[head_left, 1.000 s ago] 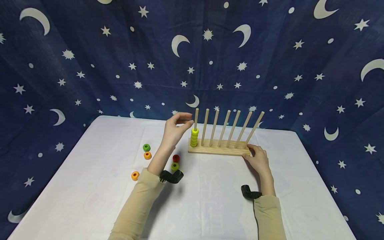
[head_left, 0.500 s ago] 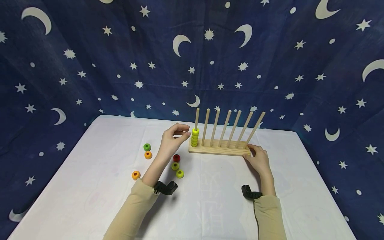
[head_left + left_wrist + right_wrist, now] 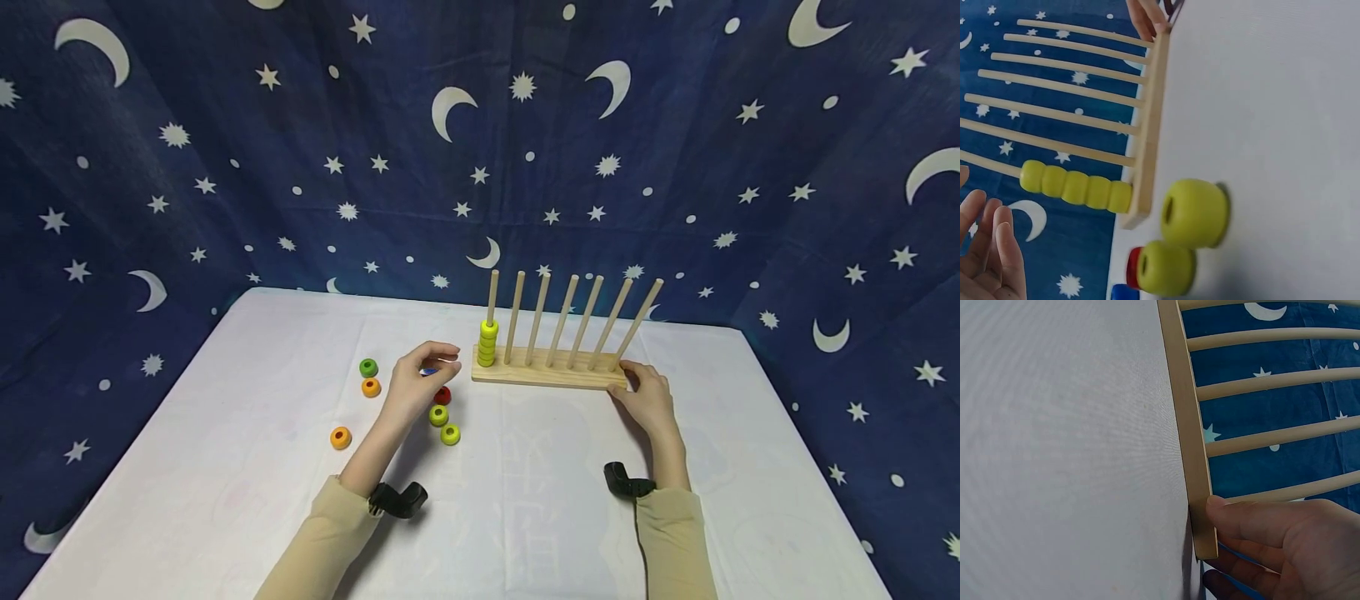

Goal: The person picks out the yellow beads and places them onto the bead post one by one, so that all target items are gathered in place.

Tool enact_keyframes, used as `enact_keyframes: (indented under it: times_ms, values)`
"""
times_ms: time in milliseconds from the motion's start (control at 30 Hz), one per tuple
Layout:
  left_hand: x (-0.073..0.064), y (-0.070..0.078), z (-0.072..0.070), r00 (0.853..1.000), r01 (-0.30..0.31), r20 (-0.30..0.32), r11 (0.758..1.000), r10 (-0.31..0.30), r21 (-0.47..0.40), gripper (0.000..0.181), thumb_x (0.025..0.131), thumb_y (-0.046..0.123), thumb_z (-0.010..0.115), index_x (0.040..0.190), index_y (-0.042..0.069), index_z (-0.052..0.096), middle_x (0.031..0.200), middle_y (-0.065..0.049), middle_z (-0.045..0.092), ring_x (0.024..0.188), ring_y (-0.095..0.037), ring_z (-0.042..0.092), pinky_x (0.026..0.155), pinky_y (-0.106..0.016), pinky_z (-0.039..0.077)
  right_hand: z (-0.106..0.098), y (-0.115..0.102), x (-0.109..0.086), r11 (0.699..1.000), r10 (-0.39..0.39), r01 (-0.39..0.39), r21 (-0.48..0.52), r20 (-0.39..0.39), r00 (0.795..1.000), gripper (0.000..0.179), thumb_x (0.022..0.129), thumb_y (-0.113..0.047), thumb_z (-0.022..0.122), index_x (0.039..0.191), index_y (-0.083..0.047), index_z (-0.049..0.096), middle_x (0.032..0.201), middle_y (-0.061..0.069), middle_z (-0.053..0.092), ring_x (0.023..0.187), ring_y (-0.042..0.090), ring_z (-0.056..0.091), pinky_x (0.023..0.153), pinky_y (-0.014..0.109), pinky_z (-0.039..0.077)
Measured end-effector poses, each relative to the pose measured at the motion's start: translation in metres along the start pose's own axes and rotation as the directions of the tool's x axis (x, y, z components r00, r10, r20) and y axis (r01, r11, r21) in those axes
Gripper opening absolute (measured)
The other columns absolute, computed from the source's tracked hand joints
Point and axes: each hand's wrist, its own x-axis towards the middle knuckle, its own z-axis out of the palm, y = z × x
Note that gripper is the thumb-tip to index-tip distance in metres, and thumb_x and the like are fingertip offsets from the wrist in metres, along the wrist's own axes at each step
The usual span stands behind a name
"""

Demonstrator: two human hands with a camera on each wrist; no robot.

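Note:
My left hand (image 3: 416, 383) hovers over the table left of a wooden peg rack (image 3: 547, 379), its fingers loosely bent with nothing between them. Partly behind it lies a blue bead (image 3: 428, 371), with a red bead (image 3: 442, 396) close by. Two yellow-green beads (image 3: 1194, 212) lie nearer the front. The rack's leftmost peg carries a stack of several yellow beads (image 3: 487, 343); its other pegs are bare. With thumb and fingers, my right hand (image 3: 1272, 544) grips the right end of the rack's base (image 3: 1188, 437).
Farther left on the white tabletop (image 3: 555, 517) are a green bead (image 3: 368, 367) and two orange beads, one beside the green (image 3: 371, 387) and one nearer the front. A dark blue curtain (image 3: 480, 125) with moons and stars stands behind the table.
My left hand has moved away from the top of the yellow stack, leftward and down toward the loose beads. The right hand stays on the rack.

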Motion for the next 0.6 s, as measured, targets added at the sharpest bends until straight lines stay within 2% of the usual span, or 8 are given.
enact_keyframes:
  times_ms: [233,333,600]
  values:
    - [-0.008,-0.015,-0.004,0.999,0.030,-0.034,1.000,-0.030,0.001,0.022,0.086,0.016,0.069,0.107,0.011,0.069,0.109,-0.007,0.070,0.096,-0.019,0.061,0.080,-0.026,0.049,0.000,0.000,0.000,1.000,0.001,-0.001,0.009,-0.008,1.000,0.058,0.088,-0.020,0.064,0.138,0.003,0.045,0.138,0.028,0.046,0.128,0.045,0.035,0.106,0.061,0.028]
    - [-0.011,-0.023,-0.006,0.998,0.052,-0.030,0.999,-0.052,-0.006,0.024,0.086,0.016,0.069,0.109,0.010,0.069,0.107,-0.007,0.070,0.097,-0.019,0.061,0.081,-0.026,0.047,0.001,-0.001,0.000,1.000,-0.006,0.006,0.012,-0.016,1.000,0.058,0.087,-0.019,0.065,0.137,0.004,0.046,0.137,0.028,0.047,0.127,0.045,0.036,0.105,0.060,0.028]
    - [-0.019,-0.041,-0.011,0.998,0.060,-0.017,0.998,-0.060,-0.015,0.028,0.086,0.015,0.069,0.113,0.007,0.067,0.108,-0.010,0.070,0.097,-0.019,0.061,0.082,-0.028,0.046,0.000,-0.001,-0.001,1.000,-0.010,0.010,0.010,-0.015,1.000,0.058,0.087,-0.019,0.065,0.137,0.004,0.047,0.136,0.029,0.048,0.127,0.045,0.037,0.106,0.061,0.029]
